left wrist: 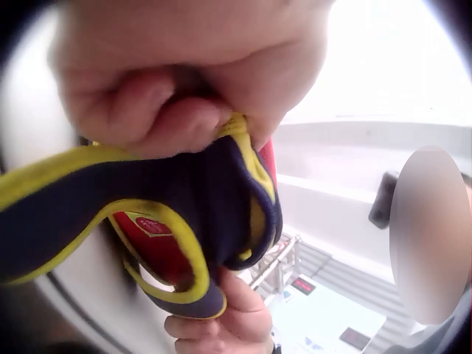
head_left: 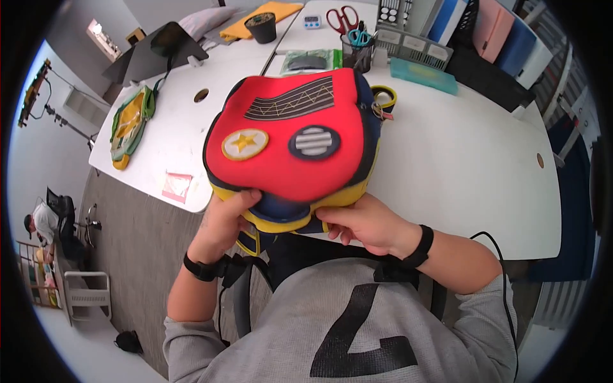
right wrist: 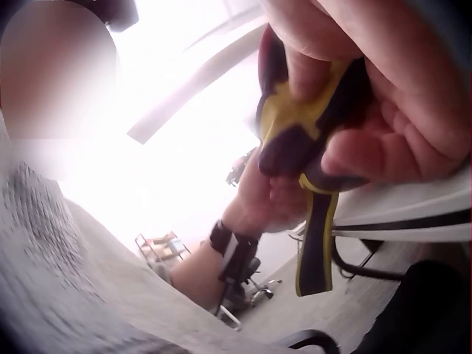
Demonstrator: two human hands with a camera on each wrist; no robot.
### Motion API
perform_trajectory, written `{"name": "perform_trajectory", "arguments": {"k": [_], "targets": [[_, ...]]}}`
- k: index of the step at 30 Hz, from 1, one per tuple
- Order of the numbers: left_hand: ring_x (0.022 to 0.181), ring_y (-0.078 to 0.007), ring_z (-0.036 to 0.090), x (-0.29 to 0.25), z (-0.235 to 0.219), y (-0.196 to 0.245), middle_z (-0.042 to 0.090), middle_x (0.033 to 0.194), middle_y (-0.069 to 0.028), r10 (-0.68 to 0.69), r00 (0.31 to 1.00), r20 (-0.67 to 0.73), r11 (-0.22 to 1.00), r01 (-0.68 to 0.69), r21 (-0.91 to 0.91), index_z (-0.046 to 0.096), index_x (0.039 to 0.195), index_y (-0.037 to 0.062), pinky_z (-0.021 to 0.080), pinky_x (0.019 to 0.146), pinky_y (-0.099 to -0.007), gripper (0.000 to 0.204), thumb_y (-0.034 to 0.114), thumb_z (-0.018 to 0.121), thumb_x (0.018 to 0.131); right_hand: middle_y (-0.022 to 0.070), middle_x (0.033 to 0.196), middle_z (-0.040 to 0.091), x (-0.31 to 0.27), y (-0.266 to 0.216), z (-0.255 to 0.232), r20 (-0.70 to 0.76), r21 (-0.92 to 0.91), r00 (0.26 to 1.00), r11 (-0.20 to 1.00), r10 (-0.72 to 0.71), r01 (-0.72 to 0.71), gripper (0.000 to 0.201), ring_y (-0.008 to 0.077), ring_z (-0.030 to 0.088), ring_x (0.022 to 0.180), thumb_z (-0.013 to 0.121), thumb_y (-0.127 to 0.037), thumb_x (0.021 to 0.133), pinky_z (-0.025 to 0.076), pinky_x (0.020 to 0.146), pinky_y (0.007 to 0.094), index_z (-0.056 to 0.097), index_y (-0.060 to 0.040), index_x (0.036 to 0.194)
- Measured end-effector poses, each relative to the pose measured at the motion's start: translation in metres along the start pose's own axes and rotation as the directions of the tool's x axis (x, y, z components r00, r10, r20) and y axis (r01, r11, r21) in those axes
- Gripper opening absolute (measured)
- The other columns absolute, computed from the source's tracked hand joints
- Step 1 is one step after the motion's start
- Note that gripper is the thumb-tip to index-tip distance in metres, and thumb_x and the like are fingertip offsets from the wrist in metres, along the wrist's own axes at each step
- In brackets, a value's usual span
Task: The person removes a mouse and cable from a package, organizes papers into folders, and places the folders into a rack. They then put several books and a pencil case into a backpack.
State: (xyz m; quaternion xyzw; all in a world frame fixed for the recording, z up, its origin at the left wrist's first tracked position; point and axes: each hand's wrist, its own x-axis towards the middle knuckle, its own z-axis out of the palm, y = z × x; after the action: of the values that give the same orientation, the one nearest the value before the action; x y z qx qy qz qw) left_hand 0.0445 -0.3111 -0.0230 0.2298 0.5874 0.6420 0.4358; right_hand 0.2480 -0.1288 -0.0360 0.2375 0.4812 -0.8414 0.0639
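A small red backpack [head_left: 287, 172] with navy sides and yellow trim is held up at the table's near edge. Its front carries a star badge [head_left: 245, 144], a striped oval patch [head_left: 314, 142] and a dark woven band. My left hand [head_left: 223, 220] grips its near left end, thumb on top. On the near right, my right hand [head_left: 373, 223] pinches the yellow-trimmed edge between thumb and fingers. A navy strap with yellow borders [left wrist: 81, 195] hangs below the left hand in the left wrist view. In the right wrist view, a strap [right wrist: 317, 247] dangles under the right hand.
On the white table [head_left: 472, 172] lie a green and yellow pouch [head_left: 132, 124], a pink-and-white packet [head_left: 177, 186] and a tape roll [head_left: 384, 97]. Farther back stand a pen holder [head_left: 356, 51], a teal case [head_left: 424, 75], a potted plant [head_left: 261, 29] and several folders.
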Motion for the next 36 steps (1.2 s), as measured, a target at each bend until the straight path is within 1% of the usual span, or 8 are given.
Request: {"name": "perform_trajectory", "arguments": {"k": [4,9,23,26,30,32,33,36], "targets": [[0.045,-0.0029,0.042,0.022,0.027,0.078,0.062,0.074,0.0048,0.159,0.986,-0.056,0.983,-0.164,-0.085,0.064,0.106,0.0128,0.028,0.039,-0.0201,0.021,0.03,0.063,0.095,-0.0015,0.079,0.062,-0.017,-0.068,0.014,0.028,-0.192,0.89,0.871,-0.455,0.452,0.016,0.0049,0.054,0.062,0.068,-0.024,0.096,0.039,0.048,0.0212,0.068,-0.008,0.097],[0.04,-0.007,0.03,0.073,0.06,0.181,0.03,0.049,0.0091,0.141,0.986,0.086,0.97,-0.121,-0.21,0.047,0.067,0.0215,0.022,0.04,-0.0238,0.042,0.047,0.057,0.098,-0.0034,0.073,0.064,-0.017,-0.18,0.014,0.021,0.01,0.835,0.836,-0.549,0.549,0.022,0.0038,0.052,0.062,0.066,-0.028,0.096,0.037,0.052,0.0211,0.067,-0.0109,0.082],[0.085,-0.006,0.061,0.047,0.034,0.084,0.07,0.094,0.0003,0.163,0.925,0.344,0.949,-0.242,0.201,0.071,0.108,0.0016,0.049,0.075,-0.0226,0.03,0.029,0.069,0.097,0.0,0.091,0.07,-0.02,-0.117,0.018,-0.089,0.084,0.885,0.882,-0.456,0.463,0.027,0.0066,0.063,0.076,0.056,-0.029,0.104,0.052,0.07,0.0236,0.068,-0.005,0.105],[0.105,-0.0129,0.063,0.011,0.043,0.069,0.069,0.115,-0.0041,0.107,0.915,0.388,0.979,-0.166,0.121,0.066,0.122,-0.0016,0.05,0.091,-0.0279,0.03,0.016,0.065,0.098,-0.0036,0.096,0.066,-0.037,-0.085,0.032,-0.081,-0.263,0.736,0.726,-0.672,0.635,0.019,0.0017,0.058,0.082,0.06,-0.018,0.103,0.051,0.072,0.021,0.065,-0.0007,0.109],[0.116,-0.0193,0.06,-0.019,0.015,0.053,0.069,0.122,-0.0097,0.07,0.756,0.651,0.965,-0.216,0.146,0.066,0.122,-0.0053,0.045,0.102,-0.034,0.03,0.009,0.067,0.096,0.0027,0.078,0.067,-0.065,-0.064,0.017,0.034,-0.591,0.722,0.568,-0.691,0.572,0.018,0.0061,0.062,0.073,0.067,-0.023,0.098,0.051,0.068,0.0243,0.07,-0.0054,0.102],[0.115,-0.0254,0.062,-0.014,-0.018,0.045,0.071,0.114,-0.0149,0.022,0.621,0.783,0.923,-0.313,0.222,0.073,0.104,-0.0064,0.044,0.102,-0.0375,0.019,0.007,0.071,0.092,0.0075,0.071,0.066,-0.097,-0.076,-0.001,0.408,-0.741,0.785,0.333,-0.465,0.583,0.019,0.0102,0.064,0.068,0.07,-0.025,0.096,0.052,0.065,0.0268,0.073,-0.0071,0.09],[0.111,-0.0294,0.065,-0.016,-0.025,0.057,0.073,0.107,-0.0176,0.099,0.614,0.783,0.866,-0.442,0.236,0.074,0.099,-0.0068,0.046,0.099,-0.039,0.022,0.013,0.074,0.09,0.0066,0.07,0.068,-0.108,-0.069,-0.014,0.299,-0.664,0.781,0.468,-0.549,0.583,0.027,0.0123,0.067,0.069,0.069,-0.029,0.096,0.053,0.064,0.027,0.073,-0.0055,0.082],[0.097,-0.0232,0.068,-0.03,-0.093,0.05,0.072,0.096,-0.0128,0.279,0.905,0.321,0.96,-0.261,-0.097,0.069,0.103,0.0008,0.052,0.092,-0.0428,0.045,0.039,0.082,0.083,0.012,0.112,0.067,-0.122,-0.047,-0.067,-0.121,-0.398,0.867,0.824,-0.483,0.403,0.047,0.018,0.07,0.088,0.049,-0.044,0.105,0.058,0.071,0.0307,0.056,-0.0058,0.131]]}}
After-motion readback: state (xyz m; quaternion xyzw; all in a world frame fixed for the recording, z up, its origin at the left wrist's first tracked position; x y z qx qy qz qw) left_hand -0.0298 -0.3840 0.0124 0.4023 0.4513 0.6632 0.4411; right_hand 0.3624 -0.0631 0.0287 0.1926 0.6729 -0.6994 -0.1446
